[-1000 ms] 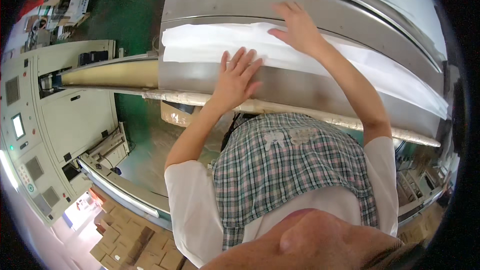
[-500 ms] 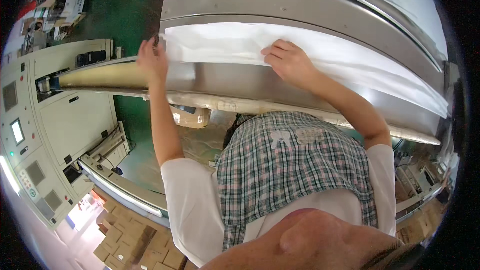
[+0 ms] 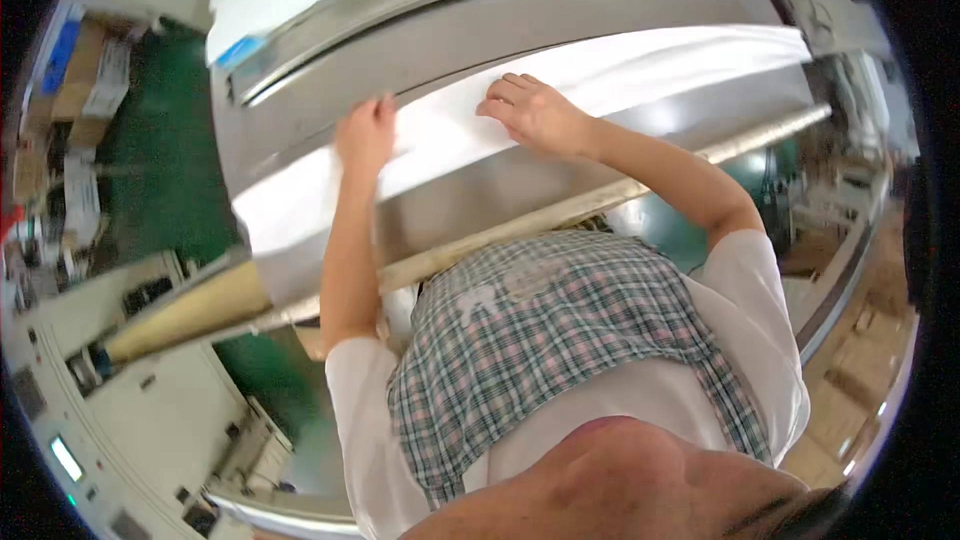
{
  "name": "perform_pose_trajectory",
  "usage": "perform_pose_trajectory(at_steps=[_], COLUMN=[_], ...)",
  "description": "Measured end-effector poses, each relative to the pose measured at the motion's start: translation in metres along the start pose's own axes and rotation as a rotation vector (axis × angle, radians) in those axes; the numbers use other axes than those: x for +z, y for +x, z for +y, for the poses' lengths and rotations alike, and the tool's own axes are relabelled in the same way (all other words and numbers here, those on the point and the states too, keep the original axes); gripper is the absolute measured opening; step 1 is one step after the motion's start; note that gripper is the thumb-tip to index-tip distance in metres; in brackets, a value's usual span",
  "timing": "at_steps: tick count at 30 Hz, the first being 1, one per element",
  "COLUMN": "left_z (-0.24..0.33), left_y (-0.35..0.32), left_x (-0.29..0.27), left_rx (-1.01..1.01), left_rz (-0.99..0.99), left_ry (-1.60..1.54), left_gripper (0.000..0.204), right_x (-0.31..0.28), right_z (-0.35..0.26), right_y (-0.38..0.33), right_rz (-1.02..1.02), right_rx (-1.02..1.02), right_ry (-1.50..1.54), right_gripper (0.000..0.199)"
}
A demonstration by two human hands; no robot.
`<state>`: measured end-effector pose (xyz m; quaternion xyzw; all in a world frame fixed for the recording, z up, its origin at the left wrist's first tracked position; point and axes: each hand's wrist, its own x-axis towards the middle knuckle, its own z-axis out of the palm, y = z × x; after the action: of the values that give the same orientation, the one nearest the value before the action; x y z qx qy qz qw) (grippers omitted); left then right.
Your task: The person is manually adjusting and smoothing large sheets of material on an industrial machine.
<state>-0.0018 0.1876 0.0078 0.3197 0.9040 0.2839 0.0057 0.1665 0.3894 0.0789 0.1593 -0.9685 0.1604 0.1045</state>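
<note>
Nearest, a long cream-coloured rail (image 3: 500, 226) is edging the grey sheet-metal counter (image 3: 470, 192). The left hand (image 3: 366, 138), blurred, is showing bunched fingers; the right hand (image 3: 538, 118) is showing curled ones. I cannot tell whether either is pinching the long, thin white strip (image 3: 650, 65). The strip is already lying lengthwise along the counter; faint ripples are showing, flatness seemingly incomplete.

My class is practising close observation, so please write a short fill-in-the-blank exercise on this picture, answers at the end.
1. The long strip on the metal surface is coloured ____.
2. Of the left hand and the right hand, the ____ is nearer the yellowish band.
3. The floor at far left is coloured ____.
Missing words: white; left; green.
</note>
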Motion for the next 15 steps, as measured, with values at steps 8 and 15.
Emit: perform_pose_trajectory(at_steps=[8,15], left_z=[-0.089,-0.069], left_y=[-0.089,-0.085], left_x=[-0.052,-0.089], left_rx=[0.024,-0.355], left_rz=[0.051,-0.063], left_ry=[0.146,0.788], left_gripper=[0.021,0.021], right_x=[-0.070,-0.099], right_z=[0.075,0.153], right_y=[-0.115,-0.151], right_rz=[-0.116,-0.243], right_rx=[0.202,0.213], right_ry=[0.171,0.132], right_gripper=[0.032,0.039])
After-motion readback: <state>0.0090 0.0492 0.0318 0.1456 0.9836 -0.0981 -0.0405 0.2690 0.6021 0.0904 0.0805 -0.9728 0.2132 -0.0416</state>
